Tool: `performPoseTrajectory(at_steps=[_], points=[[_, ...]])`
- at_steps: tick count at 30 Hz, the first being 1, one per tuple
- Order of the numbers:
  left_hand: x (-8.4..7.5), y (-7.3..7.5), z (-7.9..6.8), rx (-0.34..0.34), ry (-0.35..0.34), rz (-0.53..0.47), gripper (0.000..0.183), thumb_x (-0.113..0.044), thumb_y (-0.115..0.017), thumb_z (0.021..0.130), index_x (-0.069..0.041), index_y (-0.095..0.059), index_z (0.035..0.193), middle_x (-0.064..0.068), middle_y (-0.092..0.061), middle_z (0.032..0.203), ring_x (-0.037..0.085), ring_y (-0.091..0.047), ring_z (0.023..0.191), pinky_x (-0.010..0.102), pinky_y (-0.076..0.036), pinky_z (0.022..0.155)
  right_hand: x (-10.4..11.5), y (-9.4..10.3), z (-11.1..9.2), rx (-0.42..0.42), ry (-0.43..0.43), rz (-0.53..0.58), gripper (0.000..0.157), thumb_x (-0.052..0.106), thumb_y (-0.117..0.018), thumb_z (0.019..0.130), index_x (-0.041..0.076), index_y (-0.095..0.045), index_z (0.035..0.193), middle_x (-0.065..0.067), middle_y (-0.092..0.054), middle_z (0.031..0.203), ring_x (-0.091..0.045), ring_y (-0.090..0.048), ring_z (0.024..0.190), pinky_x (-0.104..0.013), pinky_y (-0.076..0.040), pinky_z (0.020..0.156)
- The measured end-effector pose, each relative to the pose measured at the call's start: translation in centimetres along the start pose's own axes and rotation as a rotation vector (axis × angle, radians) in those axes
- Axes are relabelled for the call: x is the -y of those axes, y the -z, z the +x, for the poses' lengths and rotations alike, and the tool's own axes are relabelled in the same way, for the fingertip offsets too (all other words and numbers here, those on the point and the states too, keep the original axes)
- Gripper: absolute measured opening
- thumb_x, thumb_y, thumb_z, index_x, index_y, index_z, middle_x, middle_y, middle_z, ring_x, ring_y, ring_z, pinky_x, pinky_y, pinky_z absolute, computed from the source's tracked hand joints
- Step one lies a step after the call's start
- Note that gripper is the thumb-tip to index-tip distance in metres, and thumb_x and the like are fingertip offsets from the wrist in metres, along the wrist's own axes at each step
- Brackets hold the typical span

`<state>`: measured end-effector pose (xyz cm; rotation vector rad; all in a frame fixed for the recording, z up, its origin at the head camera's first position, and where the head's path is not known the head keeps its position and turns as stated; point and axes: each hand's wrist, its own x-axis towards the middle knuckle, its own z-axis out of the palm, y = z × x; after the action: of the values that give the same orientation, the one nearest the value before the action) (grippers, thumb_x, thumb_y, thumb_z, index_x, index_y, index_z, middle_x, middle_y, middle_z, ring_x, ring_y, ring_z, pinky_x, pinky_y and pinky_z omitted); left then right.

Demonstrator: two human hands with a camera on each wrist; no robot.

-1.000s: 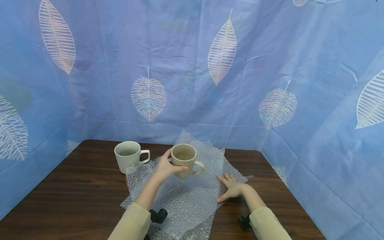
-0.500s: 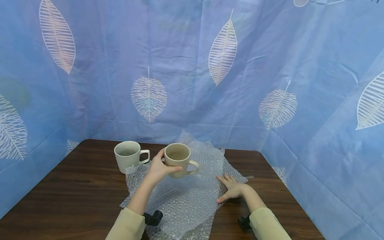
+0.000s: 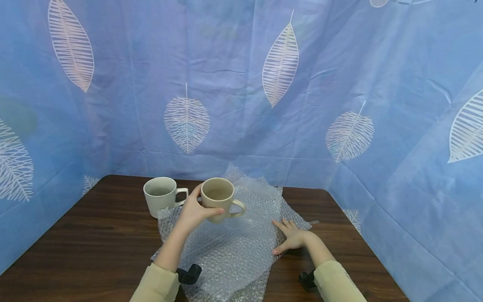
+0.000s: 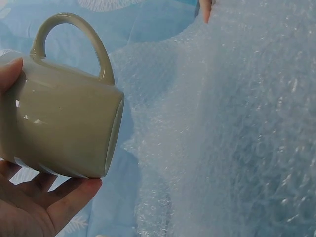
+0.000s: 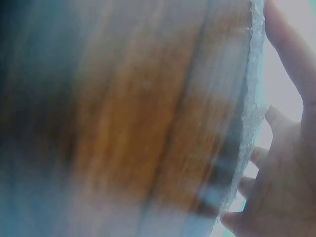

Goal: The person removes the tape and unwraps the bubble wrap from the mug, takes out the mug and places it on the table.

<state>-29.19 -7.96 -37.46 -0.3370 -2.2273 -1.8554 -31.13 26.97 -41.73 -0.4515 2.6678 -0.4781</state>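
Observation:
My left hand [image 3: 193,214] grips a beige mug [image 3: 219,193] round its body, thumb on the near side, above the bubble wrap. In the left wrist view the mug [image 4: 64,118] shows its looped handle and the edge of its base. Layered sheets of bubble wrap [image 3: 234,247] lie across the middle of the table. My right hand [image 3: 296,239] rests with spread fingers on their right edge. The right wrist view shows those fingers [image 5: 289,49] against the edge of the wrap [image 5: 251,98]. A second, paler mug [image 3: 156,201] stands upright to the left of my left hand.
Dark wooden table [image 3: 94,235] extends to both sides of the wrap. A blue curtain [image 3: 234,84] with white leaf prints hangs behind it and along both sides. One corner of the wrap touches the base of the pale mug.
My left hand has carried the beige mug to the left, closer to the pale mug. The right hand and the bubble wrap stay in place.

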Motion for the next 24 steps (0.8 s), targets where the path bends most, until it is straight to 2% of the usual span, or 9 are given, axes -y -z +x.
performPoseTrajectory(at_steps=[9, 14, 19, 24], points=[[-0.7, 1.1, 0.1, -0.052, 0.000, 0.066, 0.097, -0.021, -0.091, 0.065, -0.015, -0.038, 0.145, 0.013, -0.050, 0.134, 0.033, -0.049, 0.120, 0.054, -0.043, 0.092, 0.0, 0.0, 0.0, -0.007, -0.004, -0.011, 0.111, 0.053, -0.079, 0.072, 0.012, -0.017, 0.155, -0.029, -0.005, 0.154, -0.054, -0.001, 0.137, -0.080, -0.008, 0.093], [-1.3, 1.7, 0.0, -0.067, -0.029, 0.061, 0.095, -0.018, -0.091, 0.065, -0.013, -0.039, 0.144, 0.014, -0.051, 0.132, 0.033, -0.051, 0.118, 0.053, -0.044, 0.091, 0.0, 0.1, 0.0, -0.018, -0.005, -0.014, 0.111, 0.054, -0.079, 0.072, 0.013, -0.018, 0.154, -0.029, -0.006, 0.154, -0.054, -0.001, 0.137, -0.080, -0.008, 0.093], [-1.7, 2.3, -0.2, -0.085, -0.024, 0.056, 0.095, -0.016, -0.091, 0.064, -0.015, -0.041, 0.144, 0.012, -0.050, 0.132, 0.033, -0.050, 0.119, 0.053, -0.045, 0.091, -0.2, -0.1, 0.1, -0.019, -0.002, -0.013, 0.111, 0.054, -0.079, 0.072, 0.013, -0.017, 0.154, -0.029, -0.005, 0.154, -0.053, -0.001, 0.137, -0.080, -0.008, 0.093], [-2.2, 3.0, -0.3, -0.096, -0.016, 0.061, 0.095, -0.018, -0.091, 0.065, -0.018, -0.040, 0.145, 0.009, -0.050, 0.131, 0.032, -0.053, 0.112, 0.051, -0.047, 0.086, -0.2, -0.1, 0.1, -0.020, -0.002, -0.020, 0.112, 0.054, -0.079, 0.071, 0.013, -0.017, 0.155, -0.029, -0.005, 0.154, -0.053, -0.002, 0.137, -0.080, -0.009, 0.093]])
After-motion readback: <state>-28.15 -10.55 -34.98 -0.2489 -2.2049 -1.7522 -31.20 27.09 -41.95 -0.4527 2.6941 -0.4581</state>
